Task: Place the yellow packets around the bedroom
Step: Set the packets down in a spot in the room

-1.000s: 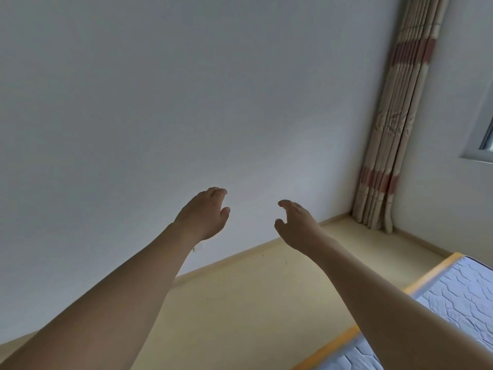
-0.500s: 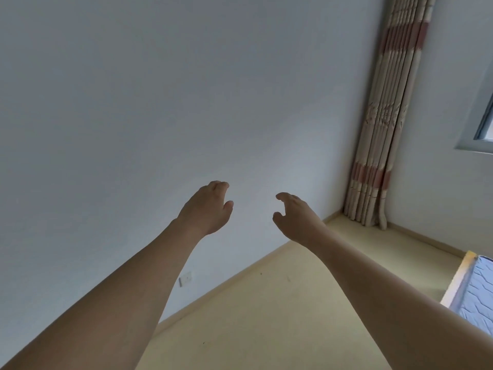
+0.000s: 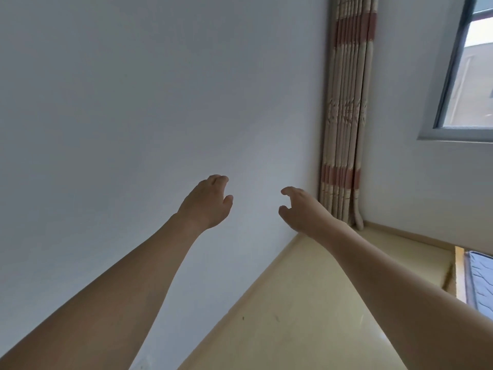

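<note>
No yellow packet shows in the head view. Both my arms reach forward in the air toward a plain white wall. My left hand (image 3: 208,201) hangs with loosely curled fingers and holds nothing. My right hand (image 3: 301,209) is a little to its right, fingers and thumb loosely curved, also empty. The two hands are apart, with a gap of bare wall between them.
A beige and red striped curtain (image 3: 344,116) hangs in the room's corner. A window (image 3: 469,76) is at the upper right. The pale yellow floor (image 3: 293,316) runs along the white wall (image 3: 133,102). A mattress corner (image 3: 480,279) with a wooden edge shows at the right.
The view has swung left and up: the mattress slid toward the right edge, the window came into view. Both hands stayed held out in front, empty, in much the same pose.
</note>
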